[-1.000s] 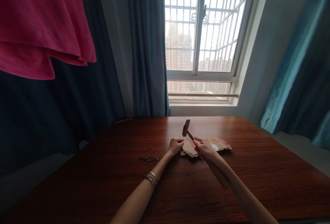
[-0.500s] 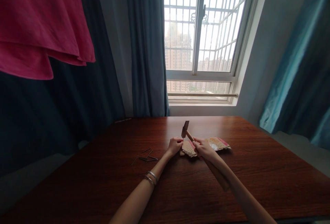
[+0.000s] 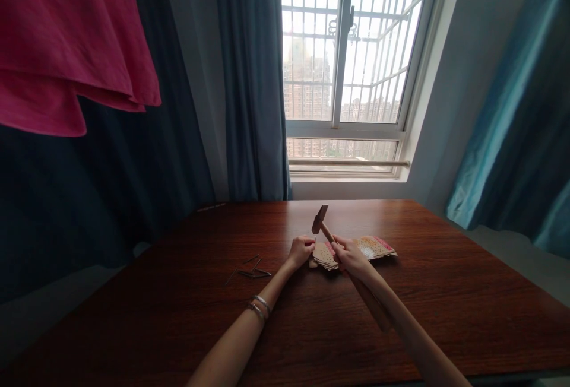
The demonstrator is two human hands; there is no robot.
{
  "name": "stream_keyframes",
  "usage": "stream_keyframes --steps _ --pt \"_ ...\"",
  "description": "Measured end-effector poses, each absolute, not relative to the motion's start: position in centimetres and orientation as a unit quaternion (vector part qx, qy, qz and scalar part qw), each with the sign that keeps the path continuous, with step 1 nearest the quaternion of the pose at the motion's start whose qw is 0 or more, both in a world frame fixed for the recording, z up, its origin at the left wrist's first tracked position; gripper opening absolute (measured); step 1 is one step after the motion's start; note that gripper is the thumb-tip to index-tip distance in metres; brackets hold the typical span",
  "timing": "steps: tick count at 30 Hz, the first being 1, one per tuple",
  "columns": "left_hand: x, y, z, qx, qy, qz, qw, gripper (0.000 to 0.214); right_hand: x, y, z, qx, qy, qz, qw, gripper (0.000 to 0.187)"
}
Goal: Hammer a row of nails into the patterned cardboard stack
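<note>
Hammer, dark-headed and wooden-handled, in right hand, thin upright nail in left hand.

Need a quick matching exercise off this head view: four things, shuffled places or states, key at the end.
1. hammer
2. loose nails
3. pink cloth
4. left hand

A. hanging, picture's upper left
B. gripped by the right hand
C. pinching a single nail
D. lying on the table

Pairs: 1-B, 2-D, 3-A, 4-C
</note>
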State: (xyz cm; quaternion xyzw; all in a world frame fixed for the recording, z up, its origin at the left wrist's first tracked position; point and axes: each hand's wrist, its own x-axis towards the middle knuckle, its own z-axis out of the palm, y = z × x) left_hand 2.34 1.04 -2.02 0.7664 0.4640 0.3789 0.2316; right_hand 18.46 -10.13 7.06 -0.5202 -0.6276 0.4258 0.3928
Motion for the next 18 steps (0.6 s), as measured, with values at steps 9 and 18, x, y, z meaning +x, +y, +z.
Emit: stream_keyframes --steps 9,18 --pt "2.27 1.34 -2.50 0.768 0.450 0.390 0.234 0.019 18.26 -9.96 6.99 -0.536 -0.630 0.414 0.380 0.029" --pt "2.31 1.17 -2.28 0.766 0.459 0.385 0.233 0.019 18.01 -10.10 6.91 -0.530 -0.637 0.409 0.382 0.029"
